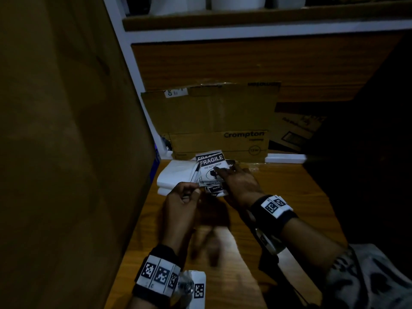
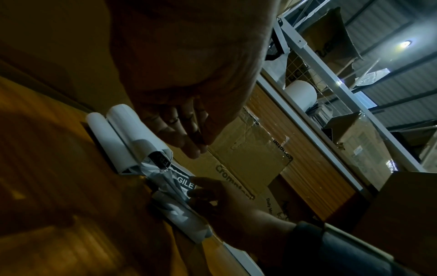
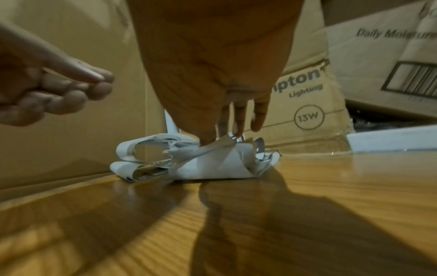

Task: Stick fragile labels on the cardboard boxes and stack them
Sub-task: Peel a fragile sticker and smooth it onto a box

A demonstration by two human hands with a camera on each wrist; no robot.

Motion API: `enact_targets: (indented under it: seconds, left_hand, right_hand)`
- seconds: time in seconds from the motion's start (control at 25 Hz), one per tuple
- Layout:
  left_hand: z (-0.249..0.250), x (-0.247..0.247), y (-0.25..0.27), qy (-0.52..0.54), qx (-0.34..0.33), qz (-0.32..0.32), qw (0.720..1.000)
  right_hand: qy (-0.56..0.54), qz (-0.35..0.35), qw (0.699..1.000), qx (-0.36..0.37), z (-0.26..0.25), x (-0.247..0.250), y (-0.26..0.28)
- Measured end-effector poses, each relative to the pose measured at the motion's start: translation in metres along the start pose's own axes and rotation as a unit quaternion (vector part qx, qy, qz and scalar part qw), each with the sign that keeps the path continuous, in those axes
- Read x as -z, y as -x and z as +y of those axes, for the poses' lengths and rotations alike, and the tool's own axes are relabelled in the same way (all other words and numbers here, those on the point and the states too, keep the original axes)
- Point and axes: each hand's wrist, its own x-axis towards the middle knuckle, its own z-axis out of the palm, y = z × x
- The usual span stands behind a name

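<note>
Topmost, FRAGILE label, Crompton box

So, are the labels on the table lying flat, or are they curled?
Curled. In the right wrist view the labels form loops and rolled edges standing up from the table, under the right hand.

A wooden table with a glossy grain carries a heap of curled fragile labels, directly under the right hand's fingertips and just beyond the left hand. Left of both hands a tall cardboard box stands on the tabletop.
</note>
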Motion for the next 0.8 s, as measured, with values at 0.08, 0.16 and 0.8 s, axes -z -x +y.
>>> enact_targets:
  seconds: [0.08, 0.16, 0.8]
  left_hand:
    - [-0.001, -0.003, -0.001, 0.008, -0.002, -0.001, 1.000]
    - [-0.003, -0.001, -0.003, 0.016, -0.008, 0.003, 1.000]
    - [0.079, -0.014, 0.029, 0.193, 0.059, -0.073, 0.977]
  right_hand:
    - [0.047, -0.020, 0.999, 0.010, -0.002, 0.003, -0.004]
    - [0.044, 0.012, 0.999, 0.007, -0.005, 0.006, 0.000]
    - [-0.054, 0.413, 0.906, 0.077, 0.003, 0.081, 0.160]
